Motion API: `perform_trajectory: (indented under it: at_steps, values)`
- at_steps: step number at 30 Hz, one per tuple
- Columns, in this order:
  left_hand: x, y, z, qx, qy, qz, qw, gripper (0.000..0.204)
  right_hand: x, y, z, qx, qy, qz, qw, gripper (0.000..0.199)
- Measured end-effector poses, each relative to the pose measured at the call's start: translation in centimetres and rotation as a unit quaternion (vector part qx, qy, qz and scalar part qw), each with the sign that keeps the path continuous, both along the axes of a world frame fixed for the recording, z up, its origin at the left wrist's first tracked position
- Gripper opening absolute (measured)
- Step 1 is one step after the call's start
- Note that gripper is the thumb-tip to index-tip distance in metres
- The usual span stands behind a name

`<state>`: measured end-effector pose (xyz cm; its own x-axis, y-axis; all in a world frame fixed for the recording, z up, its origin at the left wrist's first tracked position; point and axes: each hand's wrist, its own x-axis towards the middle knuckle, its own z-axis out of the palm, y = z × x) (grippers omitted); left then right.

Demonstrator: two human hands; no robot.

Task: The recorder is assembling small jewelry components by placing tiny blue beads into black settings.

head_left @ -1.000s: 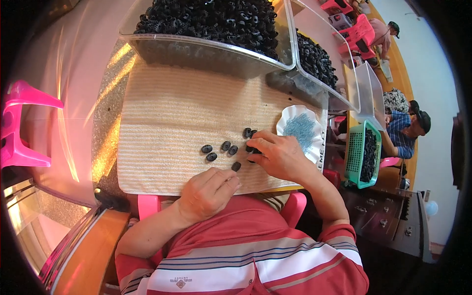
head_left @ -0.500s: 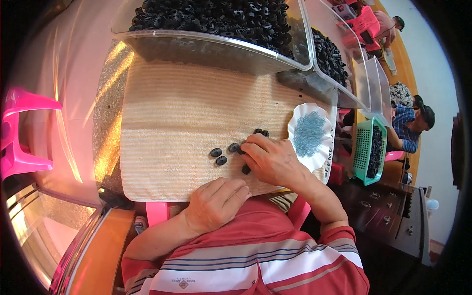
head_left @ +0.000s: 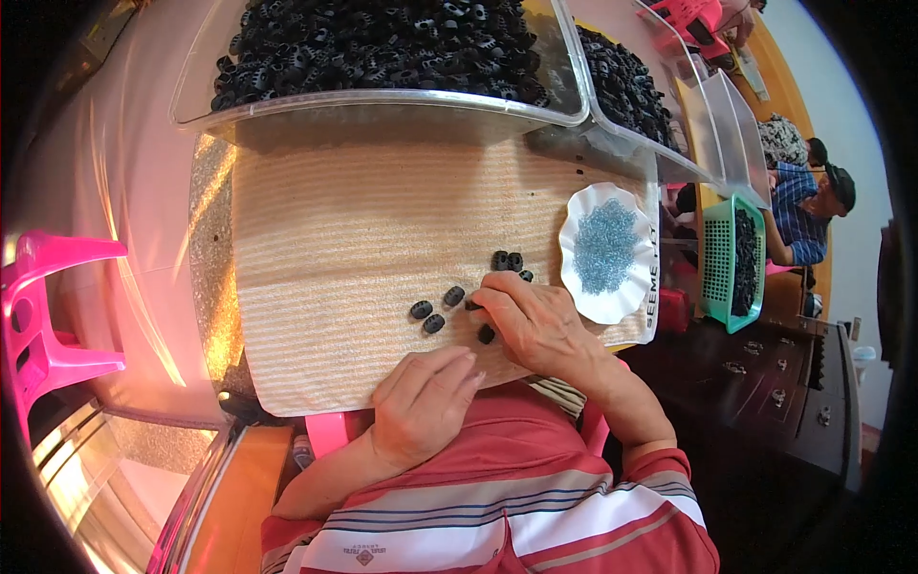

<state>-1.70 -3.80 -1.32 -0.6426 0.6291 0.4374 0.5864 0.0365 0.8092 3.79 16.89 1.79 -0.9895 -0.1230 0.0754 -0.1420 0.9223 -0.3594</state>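
R hand (head_left: 495,295) pinches a black pc (head_left: 472,305) nr ctr, L hand (head_left: 421,402), lower ctr, half-curled, can't tell if holding anything; only a few loose pcs (head_left: 454,297) out on towel (head_left: 335,220), heap (head_left: 382,53) in clear tub (head_left: 382,120) at top prob. still to do.

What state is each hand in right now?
Left hand: loosely curled; whether it holds anything cannot be told.
Right hand: fingertips at a partly hidden black piece; whether gripped cannot be told.

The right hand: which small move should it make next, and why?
Perhaps the right hand should bring the black piece at its fingertips toward the left hand, because that hand is near and no piece shows in it.
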Motion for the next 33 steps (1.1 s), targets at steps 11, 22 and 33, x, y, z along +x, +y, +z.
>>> perform_trajectory:
  at_steps: [11, 22, 33]
  values:
    - [0.3, -0.3, 0.0, 0.041, -0.073, 0.019, 0.996, 0.033, 2.0, -2.1, 0.3, -0.399, -0.006, -0.015, 0.917, 0.012]
    - [1.3, 0.1, -0.7, 0.046, -0.086, 0.012, 0.995, 0.024, 5.4, -3.7, -0.5, -0.518, -0.044, -0.145, 0.842, 0.012]
    - [1.9, 0.2, -1.0, 0.049, -0.066, -0.012, 0.997, 0.02, 7.4, -4.4, -1.3, -0.504, 0.028, -0.172, 0.846, 0.013]
